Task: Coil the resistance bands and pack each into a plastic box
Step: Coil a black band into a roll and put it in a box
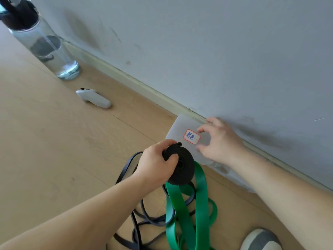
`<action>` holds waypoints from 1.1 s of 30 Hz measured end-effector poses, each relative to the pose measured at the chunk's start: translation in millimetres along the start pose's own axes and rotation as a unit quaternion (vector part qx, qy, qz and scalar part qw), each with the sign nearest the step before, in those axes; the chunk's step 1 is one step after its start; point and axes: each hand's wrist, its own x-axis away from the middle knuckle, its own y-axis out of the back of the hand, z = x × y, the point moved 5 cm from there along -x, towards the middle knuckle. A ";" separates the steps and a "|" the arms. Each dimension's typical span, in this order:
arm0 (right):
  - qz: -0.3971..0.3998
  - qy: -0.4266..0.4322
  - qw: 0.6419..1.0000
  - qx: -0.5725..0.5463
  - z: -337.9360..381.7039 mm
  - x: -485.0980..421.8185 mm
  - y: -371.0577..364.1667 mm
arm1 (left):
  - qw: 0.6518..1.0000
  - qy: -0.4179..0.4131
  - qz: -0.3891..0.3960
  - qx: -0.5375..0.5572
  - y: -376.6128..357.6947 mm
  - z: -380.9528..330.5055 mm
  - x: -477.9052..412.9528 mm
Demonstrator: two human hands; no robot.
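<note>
Your left hand is clamped on the black coil, thumb across its face and fingers round its top rim, holding it on edge. The box sits at one o'clock from the coil, just beside it, against the wall. Your right hand lies on the box at three o'clock from its label, fingers curled over the far edge and thumb on the near side. It seems to grip the lid, though the milky plastic blurs that. The hands are apart, the right at two o'clock from the left. Below the coil, toward six o'clock, the green band lies loose over the blue band. At ten o'clock, well apart, lie a controller and a bottle.
</note>
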 end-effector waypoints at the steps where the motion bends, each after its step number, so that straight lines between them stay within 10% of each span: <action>1: 0.046 -0.006 0.999 0.023 -0.7 3.0 -6.0 | 1.000 -0.002 -0.012 0.008 0.4 3.8 2.1; 11: 0.050 0.023 0.970 0.236 22.3 4.9 -34.2 | 0.997 0.006 -0.074 0.014 -2.4 17.3 12.9; 33: 0.037 0.011 0.981 0.192 31.9 6.2 -38.6 | 0.998 0.053 -0.019 -0.033 -16.4 15.5 1.6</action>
